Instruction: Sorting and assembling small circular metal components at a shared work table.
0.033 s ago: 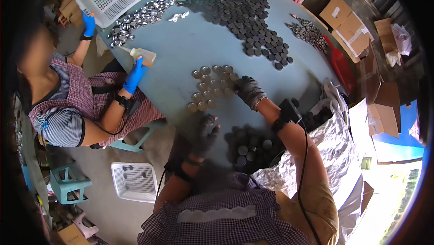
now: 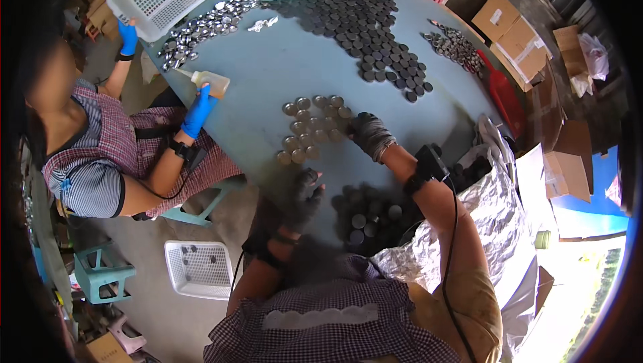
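Observation:
My right hand [image 2: 370, 136], in a dark grey glove with a wrapped cuff, rests at the right end of a group of small round metal caps [image 2: 316, 123]. Its fingers are closed and bent down beside the last caps; whatever lies under them is hidden. My left hand [image 2: 305, 201], also gloved in dark grey with bare fingertips, is held just below the caps. Its fingers curl in, and I cannot make out what is inside. Between my forearms at the table's near edge lies a heap of black round discs [image 2: 367, 219].
A large spread of dark discs [image 2: 365, 28] covers the far table, beside shiny caps [image 2: 207, 28]. At left a co-worker holds a squeeze bottle [image 2: 213, 84] and a white basket [image 2: 171, 1]. Silver sheeting [image 2: 462, 222] and a red dustpan [image 2: 504, 95] lie right. Another person stands across.

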Available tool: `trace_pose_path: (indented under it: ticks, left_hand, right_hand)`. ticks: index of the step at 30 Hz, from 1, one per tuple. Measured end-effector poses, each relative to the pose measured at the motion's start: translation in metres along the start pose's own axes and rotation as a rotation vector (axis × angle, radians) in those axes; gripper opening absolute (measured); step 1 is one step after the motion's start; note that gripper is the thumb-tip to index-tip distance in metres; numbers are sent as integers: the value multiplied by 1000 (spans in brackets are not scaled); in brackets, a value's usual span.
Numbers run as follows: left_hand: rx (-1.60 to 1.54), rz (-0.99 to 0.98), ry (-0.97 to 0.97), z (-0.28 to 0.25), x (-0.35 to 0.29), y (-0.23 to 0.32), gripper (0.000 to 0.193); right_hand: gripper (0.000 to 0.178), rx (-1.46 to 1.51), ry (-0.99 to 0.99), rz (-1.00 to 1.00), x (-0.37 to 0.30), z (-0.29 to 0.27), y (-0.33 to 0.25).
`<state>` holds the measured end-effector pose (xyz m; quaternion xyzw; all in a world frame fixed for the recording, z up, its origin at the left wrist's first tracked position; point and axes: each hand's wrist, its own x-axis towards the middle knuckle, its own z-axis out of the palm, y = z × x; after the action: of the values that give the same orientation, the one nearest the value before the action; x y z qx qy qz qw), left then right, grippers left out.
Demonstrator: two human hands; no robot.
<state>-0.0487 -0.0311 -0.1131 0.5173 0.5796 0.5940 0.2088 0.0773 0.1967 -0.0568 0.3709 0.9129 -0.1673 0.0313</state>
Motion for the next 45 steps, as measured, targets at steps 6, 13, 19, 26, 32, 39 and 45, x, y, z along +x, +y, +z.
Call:
trace_pose_path:
  ticks: [6, 13, 19, 26, 32, 39, 45]
  left_hand:
    - [94, 21, -357, -15, 3, 33, 40]
    - [448, 114, -625, 6, -7, 57, 46]
    - [432, 135, -602, 12, -8, 47, 46]
    - [88, 67, -331, 7, -5, 62, 50]
    - [232, 237, -178, -1, 5, 93, 48]
    - [-100, 111, -174, -16, 7, 102, 51]
    - [-69, 32, -148, -11, 3, 82, 58]
  right_hand:
    - [43, -216, 167, 299, -30, -10, 58]
    - [52, -42, 168, 344, -94, -18, 30]
    - [38, 320, 237, 207, -118, 1, 14]
    - [31, 1053, -43, 219, -136, 11, -32]
    - [43, 1002, -278, 148, -144, -22, -82]
    - [34, 1689, -277, -70, -148, -7, -77]
    - [40, 1444, -127, -40, -140, 14, -67]
